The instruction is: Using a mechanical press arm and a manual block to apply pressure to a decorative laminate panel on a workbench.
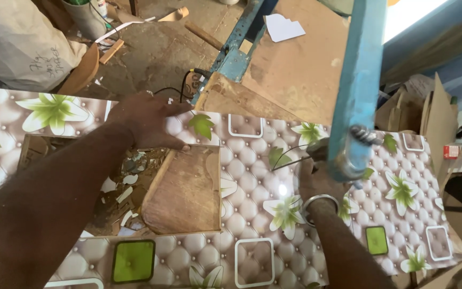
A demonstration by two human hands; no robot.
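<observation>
Your left hand [148,122] lies flat and open on the flowered panel [252,214], at the upper edge of the big rectangular cutout [135,187]. Your right hand [316,176] sits further right on the same panel, partly hidden behind the blue metal frame [354,91]; you cannot tell whether it grips anything. The panel stretches under both hands, over a wooden board [185,195].

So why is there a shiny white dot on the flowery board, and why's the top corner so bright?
Head view: the dot is glare on the glossy flowery board; the top right window area is overexposed; the near left arm looks dark and soft.
</observation>
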